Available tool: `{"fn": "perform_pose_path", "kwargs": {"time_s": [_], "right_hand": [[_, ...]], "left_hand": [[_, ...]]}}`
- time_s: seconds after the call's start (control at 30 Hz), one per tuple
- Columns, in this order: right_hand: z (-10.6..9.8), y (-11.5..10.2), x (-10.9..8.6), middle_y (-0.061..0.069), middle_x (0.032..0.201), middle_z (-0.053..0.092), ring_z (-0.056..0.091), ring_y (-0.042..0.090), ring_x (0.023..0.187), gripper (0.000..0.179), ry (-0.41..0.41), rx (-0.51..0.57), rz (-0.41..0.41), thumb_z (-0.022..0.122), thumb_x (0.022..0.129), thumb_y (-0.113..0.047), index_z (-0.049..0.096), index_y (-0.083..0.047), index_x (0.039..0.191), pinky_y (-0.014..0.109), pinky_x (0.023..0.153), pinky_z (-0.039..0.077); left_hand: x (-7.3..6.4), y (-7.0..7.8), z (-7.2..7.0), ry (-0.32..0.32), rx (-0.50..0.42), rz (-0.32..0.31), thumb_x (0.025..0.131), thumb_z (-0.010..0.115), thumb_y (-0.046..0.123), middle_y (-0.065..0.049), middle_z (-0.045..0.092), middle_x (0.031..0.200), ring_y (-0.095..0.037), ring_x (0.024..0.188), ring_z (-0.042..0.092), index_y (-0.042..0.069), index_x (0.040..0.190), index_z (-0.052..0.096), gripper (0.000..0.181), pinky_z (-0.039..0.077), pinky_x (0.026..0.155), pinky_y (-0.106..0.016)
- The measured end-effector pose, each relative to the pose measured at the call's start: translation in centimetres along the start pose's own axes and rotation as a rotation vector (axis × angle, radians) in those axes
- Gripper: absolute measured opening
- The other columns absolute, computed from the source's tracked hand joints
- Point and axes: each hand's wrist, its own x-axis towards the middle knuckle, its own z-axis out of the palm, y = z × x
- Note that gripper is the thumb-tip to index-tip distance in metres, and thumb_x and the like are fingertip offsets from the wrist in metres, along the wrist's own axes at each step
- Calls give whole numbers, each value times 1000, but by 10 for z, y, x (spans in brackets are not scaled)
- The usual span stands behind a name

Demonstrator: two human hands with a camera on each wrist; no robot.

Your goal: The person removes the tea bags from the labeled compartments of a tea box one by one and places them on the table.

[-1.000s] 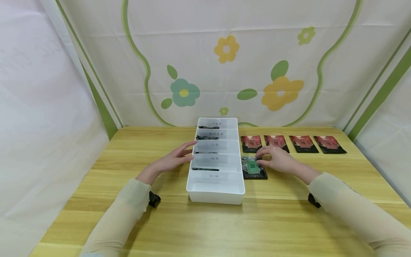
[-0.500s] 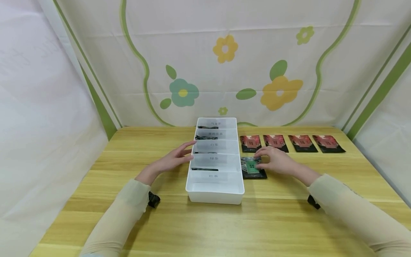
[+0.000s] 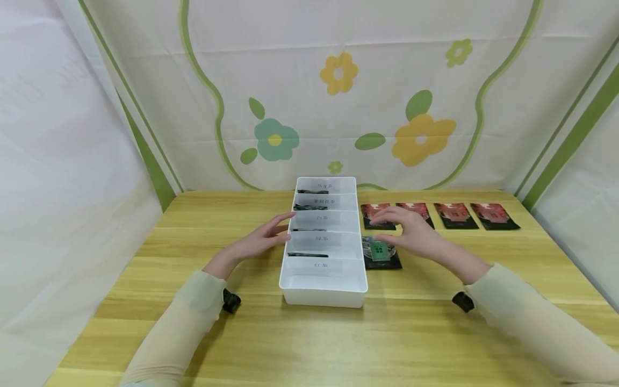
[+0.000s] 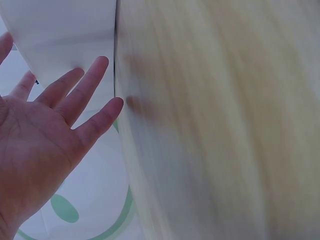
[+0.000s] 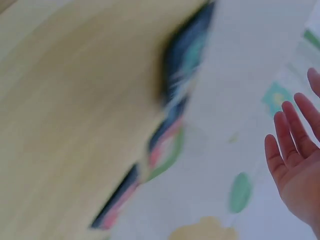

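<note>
The green-labelled packet [image 3: 380,255] lies flat on the surface, just right of the white box [image 3: 323,298]; I can't tell whether its edge touches the wall. I expect it to be very light, thin and pliable, with a slick foil skin that could slide under a fingertip. I'd pinch a side edge or the sealed top rather than press the middle, which may be crushable.

My right grip [image 3: 408,232] holds nothing: thumb and fingers are spread above the packet's top end, apparently clear of it. My left grip [image 3: 258,241] is also unclosed, fingertips at the box's left wall, seemingly touching, a light steadying contact. Dark packet edges [image 3: 308,255] show in the four compartments behind the nearest one. Beyond my right fingers, four red packets [image 3: 455,216] lie in a row, before a flowered cloth [image 3: 290,70].
</note>
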Motion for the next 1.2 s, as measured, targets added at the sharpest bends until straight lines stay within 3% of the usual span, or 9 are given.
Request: {"fn": "perform_pose_path", "kwargs": {"time_s": [0.13, 0.33, 0.53, 0.7, 1.2], "right_hand": [[6, -24, 10, 5, 110, 66, 61, 23, 103, 31, 33, 63, -142, 80, 78, -4, 71, -7, 108, 46, 86, 49], [27, -50, 21, 4, 109, 67, 62, 20, 101, 27, -4, 174, -220, 78, 82, -6, 70, -4, 108, 44, 76, 52], [50, -62, 32, 6, 106, 69, 64, 21, 95, 25, -100, 189, -198, 73, 88, -12, 69, -3, 111, 41, 79, 53], [64, -68, 38, -2, 101, 69, 64, 12, 93, 21, -176, 169, -139, 70, 92, -19, 70, -8, 110, 35, 81, 53], [76, -67, 41, 0, 91, 73, 67, 10, 82, 10, -101, 154, -176, 67, 93, -9, 76, -7, 96, 29, 73, 54]], "left_hand": [[0, 1, 0, -1, 1, -1, 102, 52, 22, -17, 19, 158, -35, 141, 26, 18, 156, 21, 62, 23, 111, -52], [-1, -1, 0, -2, 1, -11, 102, 53, 22, -17, 20, 158, -35, 142, 25, 19, 156, 20, 63, 23, 111, -53], [-1, 0, 0, -3, -4, -13, 102, 53, 23, -18, 22, 157, -35, 142, 26, 19, 156, 21, 62, 23, 111, -54], [-1, 1, 0, -6, 4, -19, 102, 52, 25, -16, 21, 158, -34, 142, 26, 22, 156, 20, 62, 24, 111, -54], [0, -1, -1, -6, -8, -21, 102, 52, 25, -15, 19, 158, -35, 142, 25, 22, 155, 21, 62, 23, 111, -54]]}}
